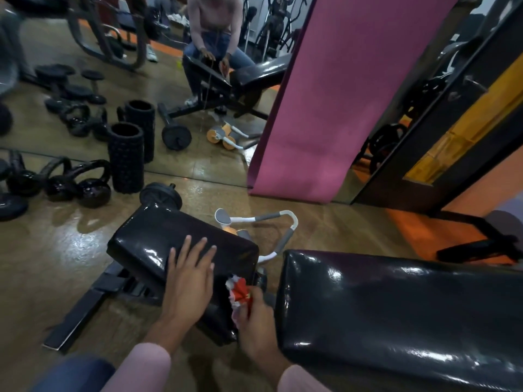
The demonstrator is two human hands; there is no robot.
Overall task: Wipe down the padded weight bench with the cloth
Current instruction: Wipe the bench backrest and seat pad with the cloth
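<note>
My left hand [189,281] lies flat, fingers straight and spread, on the glossy black seat pad [169,244] of the weight bench, which stands on the brown floor just in front of me. My right hand [259,321] grips a bunched red-and-white cloth [240,292], fingers curled round it, against the near right edge of that seat pad, in the gap between it and the long black back pad [396,312] stretching to my right. Beyond the gap, a grey-and-white ab roller [271,222] with orange wheels lies on the floor. Farther left, a weight plate [161,193] rests by the seat's far corner, near a black foam roller [126,157] and kettlebells [85,185]. A pink mat [325,94] leans against the mirror wall beyond them.
</note>
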